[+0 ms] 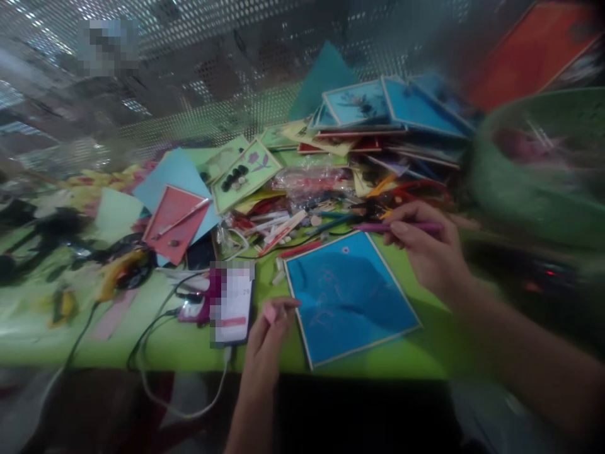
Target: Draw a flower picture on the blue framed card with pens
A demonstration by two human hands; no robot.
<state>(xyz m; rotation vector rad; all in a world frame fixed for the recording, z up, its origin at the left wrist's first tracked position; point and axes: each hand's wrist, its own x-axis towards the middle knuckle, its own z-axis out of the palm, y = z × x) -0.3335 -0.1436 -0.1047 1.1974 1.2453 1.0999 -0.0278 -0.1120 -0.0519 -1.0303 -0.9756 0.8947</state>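
A blue square board (pixel 359 296) with a light edging and a faint line drawing lies on the green table. My right hand (pixel 423 243) is closed around a purple pen (pixel 425 228), held above the board's upper right side. At the board's left edge, my left hand (pixel 274 321) has a small pink piece (pixel 270 313) between its bent fingers, and one fingertip touches the edge. Just left of this hand a phone (pixel 236 306) stands or lies with a cable attached; its exact pose is unclear.
Blue framed boards (pixel 357 104) are piled behind pens and scraps. A large green bowl (pixel 543 202) stands at the right. A yellow tool (pixel 118 274), cables and a red card (pixel 174 224) lie at the left of the green table (pixel 378 359).
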